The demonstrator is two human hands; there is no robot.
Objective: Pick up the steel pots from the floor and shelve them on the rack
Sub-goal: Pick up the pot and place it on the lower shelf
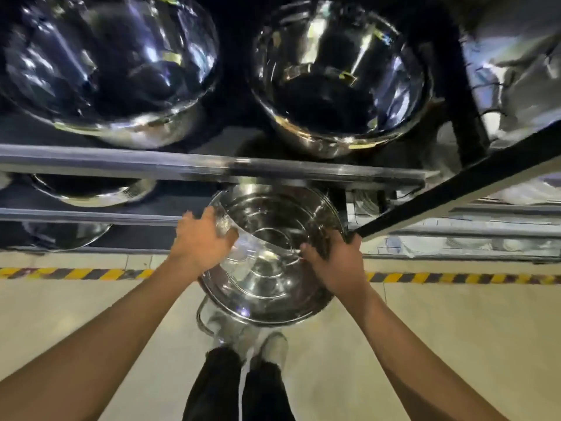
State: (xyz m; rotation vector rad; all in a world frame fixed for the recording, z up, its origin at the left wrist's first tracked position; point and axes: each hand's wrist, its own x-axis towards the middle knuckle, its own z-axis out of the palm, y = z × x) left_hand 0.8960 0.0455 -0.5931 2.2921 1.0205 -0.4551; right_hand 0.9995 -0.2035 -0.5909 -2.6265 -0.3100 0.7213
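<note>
Gripping the steel pot point(267, 259) by its rim, my left hand point(202, 238) and right hand point(334, 262) hold it off the floor point(455, 329), mouth tipped toward me, far edge just under the rack's lower rail point(151, 165). Shelved pots point(337, 71) gleam ahead; hazard tape point(76, 273) crosses the floor.
</note>
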